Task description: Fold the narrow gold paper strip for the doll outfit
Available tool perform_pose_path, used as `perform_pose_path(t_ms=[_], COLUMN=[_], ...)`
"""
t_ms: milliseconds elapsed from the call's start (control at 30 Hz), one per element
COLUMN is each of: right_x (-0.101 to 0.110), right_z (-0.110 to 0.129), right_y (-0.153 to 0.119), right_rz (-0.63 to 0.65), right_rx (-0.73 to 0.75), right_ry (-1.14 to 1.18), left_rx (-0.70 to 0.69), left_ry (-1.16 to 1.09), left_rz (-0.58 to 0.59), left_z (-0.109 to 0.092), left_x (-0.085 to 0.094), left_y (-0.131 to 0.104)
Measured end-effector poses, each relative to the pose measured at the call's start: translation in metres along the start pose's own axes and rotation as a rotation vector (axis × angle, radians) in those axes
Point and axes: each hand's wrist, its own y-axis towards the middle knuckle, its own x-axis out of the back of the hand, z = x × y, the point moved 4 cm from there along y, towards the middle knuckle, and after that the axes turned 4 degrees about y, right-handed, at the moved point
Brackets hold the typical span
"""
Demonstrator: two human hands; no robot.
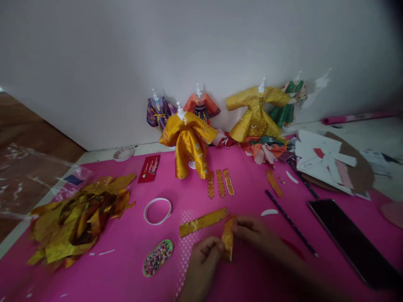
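Note:
Between my hands is a small strip of golden-orange fabric (228,238), with a thin white edge showing at its lower end. My left hand (206,258) pinches the strip's left side between thumb and fingers. The fingertips of my right hand (250,228) are closed on its upper right side. Just beyond them a longer gold strip (203,222) lies slantwise on the pink sheet (119,243). Farther back are several short gold strips with beaded or stitched edges (221,183). An oval dish of coloured beads (158,257) sits to the left of my left hand.
Miniature robes on white stands, a gold one (185,138) foremost, line the wall. Gold fabric scraps (85,214) are heaped at left, near a roll of tape (158,211). Toward the right lie a dark pencil (291,222), a black phone (352,239) and white paper pieces (324,159).

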Motion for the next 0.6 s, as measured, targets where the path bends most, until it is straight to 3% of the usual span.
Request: perform_pose_path(t_ms=[300,600], right_x=[0.000,-0.003], right_z=[-0.004,-0.008], right_y=[0.000,0.001], right_rz=[0.001,0.029], right_rx=[-0.015,0.012], right_ry=[-0.024,-0.001], left_rx=[-0.004,0.028], left_ry=[-0.023,-0.137], left_rz=[-0.008,0.077], left_z=[-0.003,0.009], left_x=[0.001,-0.005], left_y=[-0.001,0.003])
